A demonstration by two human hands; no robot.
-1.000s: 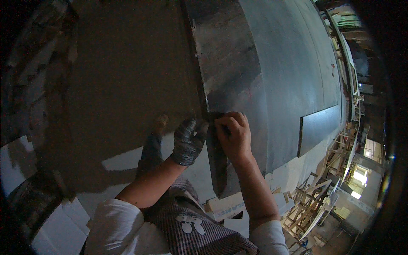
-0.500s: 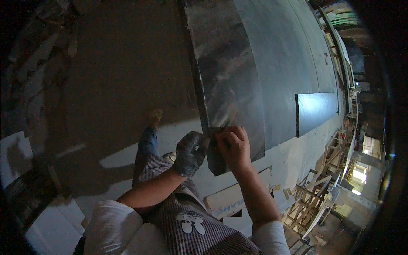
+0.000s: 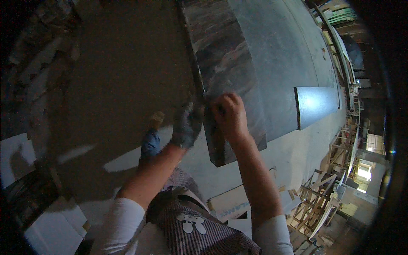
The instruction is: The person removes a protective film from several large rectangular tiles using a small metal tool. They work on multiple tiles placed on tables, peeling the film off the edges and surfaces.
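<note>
A long, dark slab [image 3: 227, 55] with a brown-grey veined, glossy top runs away from me, its near end close to my body. My left hand [image 3: 187, 125], in a dark grey glove, is curled close against the slab's left edge, blurred by motion. Over the top beside that edge, my bare right hand [image 3: 231, 114] is bent with its fingers closed together. Whatever lies between the fingers of either hand is hidden or too small to name.
Right of the slab lies a wide grey surface [image 3: 280, 68] with a shiny dark panel [image 3: 316, 106] on it. Wooden frames and scraps [image 3: 316, 191] are piled at the lower right. Pale boards [image 3: 17, 159] stand at the left. A pale lettered board [image 3: 231, 202] lies near my apron.
Both hands have moved farther along the slab, away from my body, staying at its left edge. My arms are stretched out more, and my view has shifted slightly.
</note>
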